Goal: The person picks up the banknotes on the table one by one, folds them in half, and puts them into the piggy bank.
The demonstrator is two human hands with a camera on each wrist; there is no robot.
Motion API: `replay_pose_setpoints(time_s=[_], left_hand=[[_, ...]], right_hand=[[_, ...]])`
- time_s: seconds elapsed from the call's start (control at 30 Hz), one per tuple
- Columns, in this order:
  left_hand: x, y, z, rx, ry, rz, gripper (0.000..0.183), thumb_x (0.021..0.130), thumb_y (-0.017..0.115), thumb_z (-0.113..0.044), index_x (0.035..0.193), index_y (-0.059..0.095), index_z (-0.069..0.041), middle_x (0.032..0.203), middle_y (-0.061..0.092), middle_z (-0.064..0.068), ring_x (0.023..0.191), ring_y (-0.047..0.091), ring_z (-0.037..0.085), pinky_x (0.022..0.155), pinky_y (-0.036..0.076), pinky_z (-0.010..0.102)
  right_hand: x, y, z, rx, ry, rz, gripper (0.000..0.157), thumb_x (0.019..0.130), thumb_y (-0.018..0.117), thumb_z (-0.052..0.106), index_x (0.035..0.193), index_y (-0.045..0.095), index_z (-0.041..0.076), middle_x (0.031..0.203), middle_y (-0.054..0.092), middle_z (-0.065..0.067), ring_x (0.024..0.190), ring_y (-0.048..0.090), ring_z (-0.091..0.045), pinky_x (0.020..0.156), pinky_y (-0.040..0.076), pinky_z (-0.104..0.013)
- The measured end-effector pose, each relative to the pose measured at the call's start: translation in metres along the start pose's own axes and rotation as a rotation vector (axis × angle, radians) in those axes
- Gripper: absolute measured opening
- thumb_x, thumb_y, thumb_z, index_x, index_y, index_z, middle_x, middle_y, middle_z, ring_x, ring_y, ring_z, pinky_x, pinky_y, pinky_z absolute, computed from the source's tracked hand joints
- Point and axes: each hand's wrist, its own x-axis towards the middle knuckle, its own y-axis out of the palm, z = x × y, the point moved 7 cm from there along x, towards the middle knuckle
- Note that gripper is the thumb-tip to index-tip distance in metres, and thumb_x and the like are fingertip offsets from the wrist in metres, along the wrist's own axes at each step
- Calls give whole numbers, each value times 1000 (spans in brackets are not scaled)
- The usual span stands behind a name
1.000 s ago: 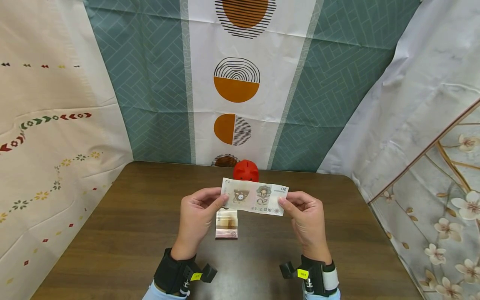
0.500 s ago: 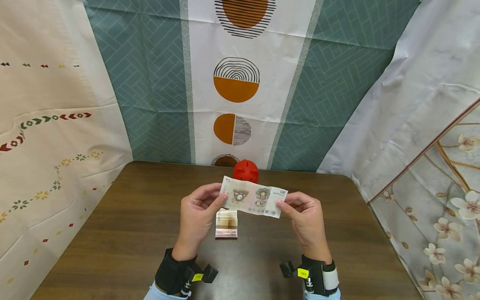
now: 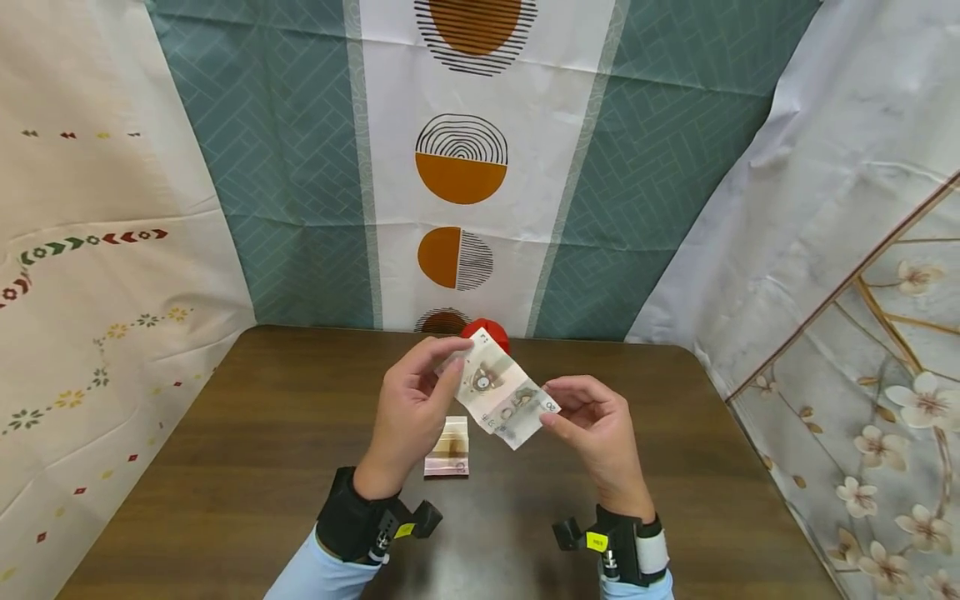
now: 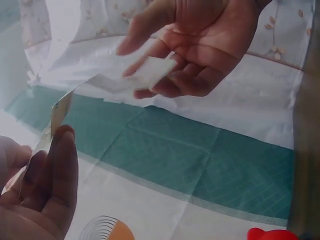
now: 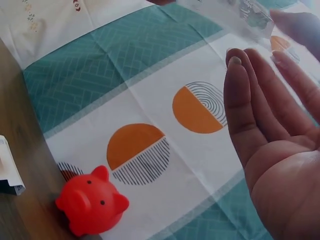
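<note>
A pale banknote [image 3: 498,387] with a printed bear hangs slanted above the table, higher at its left end. My left hand [image 3: 408,408] pinches that left end between thumb and fingers. By the lower right end is my right hand [image 3: 600,437]; in the left wrist view its thumb stands apart from its spread fingers, and the note's end [image 4: 155,71] lies loosely between them. The note is creased in that view. Below it, a yellow and pink banknote stack [image 3: 447,450] lies on the table, its thickness hard to tell.
A red piggy bank [image 5: 92,202] stands at the table's back edge, partly covered by the note in the head view. The brown wooden table [image 3: 247,500] is backed by a green and white patterned cloth [image 3: 300,167]. Light cloths hang at both sides.
The note has tilted from nearly level to a steep slant, its right end dropping. The left hand has moved right and up, and the right hand's grip has loosened. The view has shifted slightly.
</note>
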Motion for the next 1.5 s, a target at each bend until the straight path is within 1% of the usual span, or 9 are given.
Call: replay_pose_setpoints(time_s=[0.27,0.47,0.63,0.8,0.9,1.0,1.17,1.3,1.5], left_hand=[[8,14,-4,45,-1,182,22,100,60,-4,113,75,-12,99,67,4,78,54,18,61,48,22],[9,18,-2,65,-11,224,22,98,60,-2,109,76,-13,93,67,2,72,52,17,60,47,23],[8,21,1,84,-50,255,19,99,63,-7,114,74,-13,99,69,2,74,53,17,63,48,23],[-1,19,0,165,0,262,18,98,67,-12,115,74,-14,126,67,2,105,63,19,84,59,32],[-8,17,-2,218,60,234,16,98,66,-14,111,76,-15,139,61,2,127,56,23,98,57,44],[-14,17,-2,209,118,206,18,96,67,-15,111,76,-15,140,59,5,132,50,24,104,52,49],[-22,17,-2,131,177,202,31,84,80,-15,115,74,-14,125,67,5,119,57,20,99,53,38],[-26,17,1,69,187,200,26,84,83,-9,109,75,-13,105,75,3,98,67,15,85,58,30],[-30,18,5,8,114,193,10,90,76,-6,99,77,-10,89,76,4,78,67,12,68,58,28]], right_hand=[[-3,12,11,51,-133,64,33,86,72,-10,118,67,-3,110,75,0,94,72,-16,83,61,-30],[-5,22,13,-11,-133,125,32,83,75,-13,112,71,-1,103,75,2,82,68,-15,68,61,-29],[-6,23,16,-95,-132,89,27,81,76,-15,104,74,-2,96,76,4,71,64,-15,56,55,-27],[-5,23,21,-145,-134,22,24,81,77,-12,103,74,-4,95,77,5,70,65,-15,55,55,-26],[-4,24,22,-170,-129,-13,23,82,79,-9,103,75,-2,95,77,7,67,62,-13,52,52,-25],[-4,24,23,-177,-134,-41,22,82,79,-9,103,75,-3,92,77,8,63,58,-13,50,48,-25],[-6,28,23,-157,-91,-99,23,81,81,-7,103,75,-4,90,77,7,63,58,-13,55,52,-24],[-8,32,24,-161,-64,-133,24,81,82,-6,103,75,-3,91,76,4,68,59,-14,59,54,-23],[-7,38,26,-95,-154,-92,25,80,78,-13,103,75,-4,84,64,-2,69,53,-17,49,43,-25]])
